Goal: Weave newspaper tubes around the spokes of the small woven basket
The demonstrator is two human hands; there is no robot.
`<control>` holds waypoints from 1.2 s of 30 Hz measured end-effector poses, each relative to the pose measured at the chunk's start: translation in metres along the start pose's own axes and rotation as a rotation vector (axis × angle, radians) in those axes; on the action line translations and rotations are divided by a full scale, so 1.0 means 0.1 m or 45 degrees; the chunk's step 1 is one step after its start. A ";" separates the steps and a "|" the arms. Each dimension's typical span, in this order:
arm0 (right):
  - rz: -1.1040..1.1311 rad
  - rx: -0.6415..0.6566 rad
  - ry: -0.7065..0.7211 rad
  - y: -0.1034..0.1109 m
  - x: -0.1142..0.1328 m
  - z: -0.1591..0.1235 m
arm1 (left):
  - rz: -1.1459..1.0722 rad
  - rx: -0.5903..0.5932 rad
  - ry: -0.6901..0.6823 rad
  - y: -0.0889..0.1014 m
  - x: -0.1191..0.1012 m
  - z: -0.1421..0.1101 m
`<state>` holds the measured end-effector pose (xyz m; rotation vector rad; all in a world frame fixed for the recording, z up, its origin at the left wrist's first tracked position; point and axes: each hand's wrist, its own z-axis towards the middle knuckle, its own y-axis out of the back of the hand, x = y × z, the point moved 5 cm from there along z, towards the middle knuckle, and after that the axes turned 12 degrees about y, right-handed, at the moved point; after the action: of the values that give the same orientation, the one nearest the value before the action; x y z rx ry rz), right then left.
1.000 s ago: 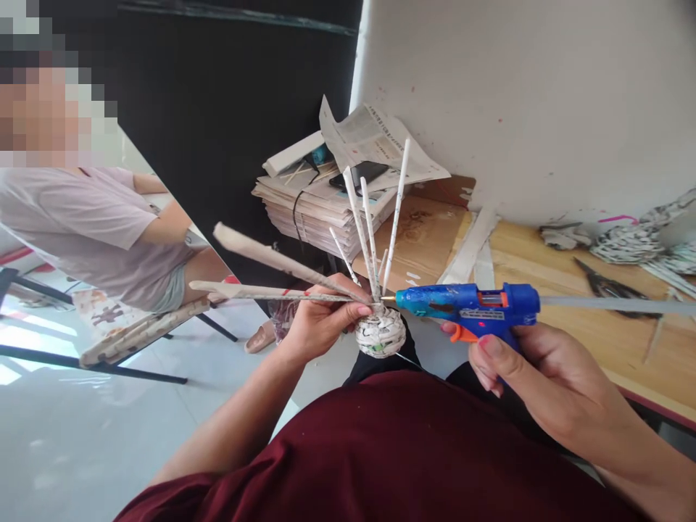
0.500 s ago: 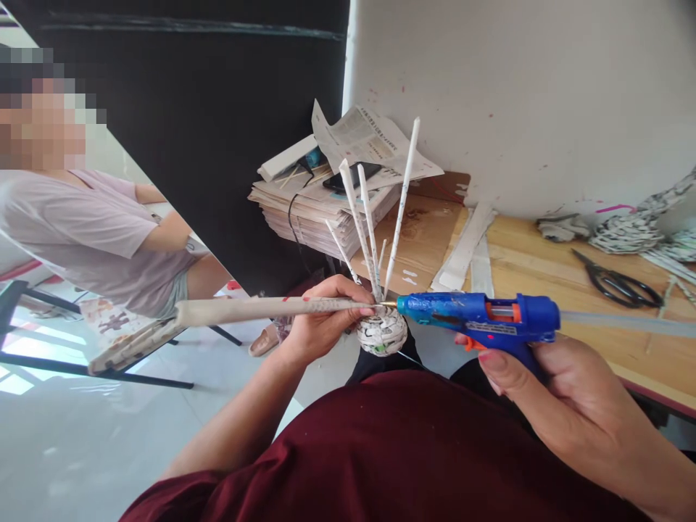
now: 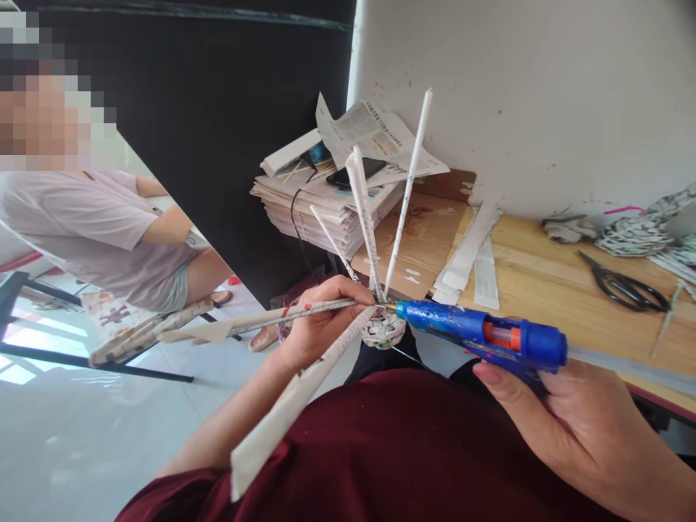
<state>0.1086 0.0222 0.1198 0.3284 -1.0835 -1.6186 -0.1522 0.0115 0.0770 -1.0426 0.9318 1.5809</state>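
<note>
My left hand [image 3: 320,319] is closed, pinching a rolled newspaper tube [image 3: 272,317] beside a small woven paper basket [image 3: 382,332]. Several paper tubes stand up from the basket, among them a tall white one [image 3: 409,190]. Another paper tube [image 3: 293,399] slants down from the basket over my forearm toward my shirt. My right hand [image 3: 581,413] grips a blue hot glue gun [image 3: 483,330], its nozzle at the basket's top edge near my left fingertips. Whether the nozzle touches the paper I cannot tell. A clear glue stick runs out of the gun's rear.
Behind the basket stands a stack of newspapers [image 3: 304,210] with a phone [image 3: 356,172] on it. Paper strips [image 3: 470,254], black scissors [image 3: 625,283] and a woven paper piece [image 3: 634,232] lie on the wooden table [image 3: 527,283]. Another person [image 3: 98,210] sits at the left.
One paper tube has swung down toward my shirt, separating from the one stretching left. The glue gun has tilted, its rear dropping slightly. The view has shifted a little.
</note>
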 end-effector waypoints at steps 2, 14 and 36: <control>-0.014 0.017 0.027 0.00 0.01 0.01 | 0.029 -0.025 0.025 0.01 0.01 0.00; -0.170 -0.036 0.170 0.02 0.15 0.13 | -0.111 0.007 0.020 -0.02 -0.03 -0.03; -0.186 0.193 0.185 -0.06 0.15 0.17 | 0.009 -0.032 -0.058 0.07 0.14 -0.05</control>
<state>0.0871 0.0170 0.1289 0.6287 -1.0928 -1.6160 -0.1607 0.0098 0.0626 -1.0172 0.8878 1.6194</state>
